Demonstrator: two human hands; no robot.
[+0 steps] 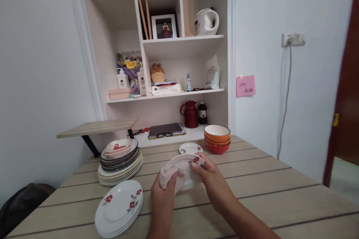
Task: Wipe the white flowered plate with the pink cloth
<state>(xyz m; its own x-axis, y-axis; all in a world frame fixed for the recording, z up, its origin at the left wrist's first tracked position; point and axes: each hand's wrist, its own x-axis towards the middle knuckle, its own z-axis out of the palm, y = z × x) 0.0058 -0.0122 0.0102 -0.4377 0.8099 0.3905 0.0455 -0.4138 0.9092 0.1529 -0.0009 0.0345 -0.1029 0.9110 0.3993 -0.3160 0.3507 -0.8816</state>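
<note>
Above the table I hold a white plate [185,161] with a red flower on its rim, tilted up toward me. My right hand [206,170] grips its right edge, thumb on the face near the flower. My left hand [165,188] is closed on a pale pink cloth [168,176], which is pressed against the plate's left side. Another small flowered plate [190,148] lies flat just beyond. To the left of my hands sits a stack of white flowered plates [119,205].
A taller stack of mixed plates [120,168] with small pink dishes [117,145] on top stands at the left, by a raised wooden shelf [97,127]. Orange and red bowls [217,140] are stacked at the back right. A red jug [191,114] stands on the cabinet behind.
</note>
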